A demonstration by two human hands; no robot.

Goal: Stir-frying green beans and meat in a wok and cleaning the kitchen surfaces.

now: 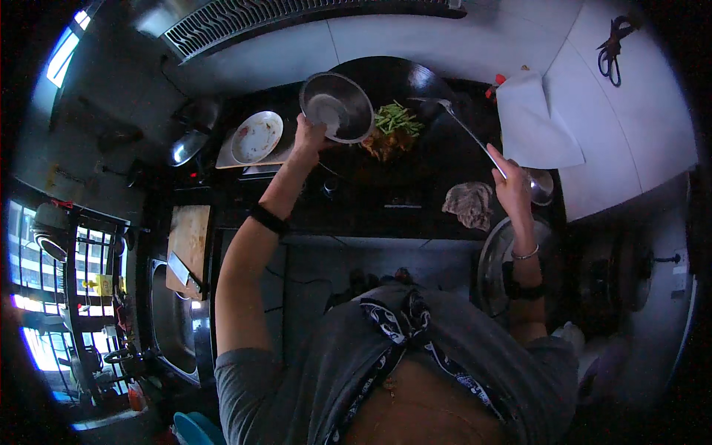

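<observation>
My left hand (311, 136) grips the rim of a metal bowl (336, 108), which is tipped so that its inside faces me. Just right of the bowl, cut green vegetables (397, 118) lie on top of browned food (387, 146) in a dark wok (378, 69). The handle of a metal spatula (470, 130) is in my right hand (510, 186). Its blade is inside the wok, to the right of the greens and apart from them. Much of the wok's outline is lost in the dark.
A stained white plate (257, 137) rests on a board at the left. Beyond it is a cutting board (189, 239) with a cleaver (179, 269), beside a sink (172, 322). Near my right hand are a crumpled cloth (469, 206) and a metal bowl (540, 186). Scissors (611, 51) hang on the wall.
</observation>
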